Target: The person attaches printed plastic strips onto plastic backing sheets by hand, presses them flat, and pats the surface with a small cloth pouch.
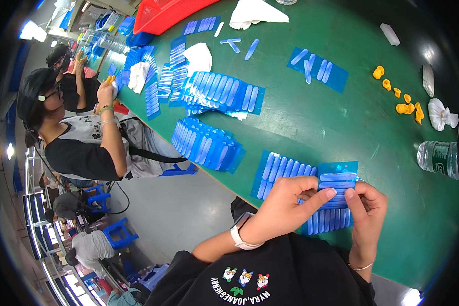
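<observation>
1. The left hand has its fingers curled and its index finger stretched out onto the small blue plastic sheet carrying clear, rounded oblong strips; thumb and finger pinch that sheet's left edge.
2. The right hand is closed on the same sheet from the right, thumb on top and the other fingers tucked behind it.
3. The held sheet sits just above the near edge of the green table, over a second blue sheet of upright strips that lies flat on the table beneath both hands.
4. Just left of the held sheet lies another flat blue sheet of strips, touching or slightly overlapped by the left hand.
5. Farther left of the held sheet, along the table edge, stands a fanned stack of blue sheets; beyond it is a second, wider fanned stack.
6. Well beyond the held sheet, toward the far side of the table, lies a blue sheet with loose strips.
7. To the right of the held sheet rests a clear plastic water bottle on its side, with small orange pieces scattered beyond it.
8. A seated person in a black-and-white shirt works at the table far to the left of the held sheet.
</observation>
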`<action>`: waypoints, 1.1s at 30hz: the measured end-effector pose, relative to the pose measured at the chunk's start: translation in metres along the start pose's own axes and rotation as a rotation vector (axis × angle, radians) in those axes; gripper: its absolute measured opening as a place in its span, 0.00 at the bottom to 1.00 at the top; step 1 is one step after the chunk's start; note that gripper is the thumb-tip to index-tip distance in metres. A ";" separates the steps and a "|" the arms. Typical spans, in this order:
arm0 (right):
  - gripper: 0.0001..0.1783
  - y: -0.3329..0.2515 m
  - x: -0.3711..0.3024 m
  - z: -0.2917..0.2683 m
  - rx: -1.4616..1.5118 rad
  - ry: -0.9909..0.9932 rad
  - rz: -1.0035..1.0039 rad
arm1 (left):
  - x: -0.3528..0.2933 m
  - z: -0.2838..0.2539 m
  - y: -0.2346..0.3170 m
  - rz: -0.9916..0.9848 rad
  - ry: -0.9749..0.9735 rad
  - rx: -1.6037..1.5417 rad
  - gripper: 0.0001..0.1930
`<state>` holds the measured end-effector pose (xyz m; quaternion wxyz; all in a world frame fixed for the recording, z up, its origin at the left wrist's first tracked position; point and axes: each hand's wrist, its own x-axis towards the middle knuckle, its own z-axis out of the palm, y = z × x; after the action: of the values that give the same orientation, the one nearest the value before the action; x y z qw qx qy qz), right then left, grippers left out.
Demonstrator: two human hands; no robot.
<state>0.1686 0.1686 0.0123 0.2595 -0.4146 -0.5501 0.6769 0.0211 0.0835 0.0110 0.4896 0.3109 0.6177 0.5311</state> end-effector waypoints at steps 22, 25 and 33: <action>0.03 -0.003 -0.002 -0.002 -0.025 0.010 -0.022 | -0.001 0.004 0.000 -0.063 -0.035 -0.063 0.10; 0.04 -0.005 -0.001 0.004 -0.011 0.021 0.021 | -0.002 0.002 0.007 -0.036 0.002 -0.035 0.10; 0.04 0.001 0.005 0.000 -0.075 -0.054 -0.112 | -0.002 0.010 0.005 -0.160 0.068 -0.212 0.10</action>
<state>0.1658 0.1724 0.0096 0.2663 -0.3743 -0.6040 0.6513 0.0301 0.0866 0.0171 0.5394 0.1890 0.5973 0.5626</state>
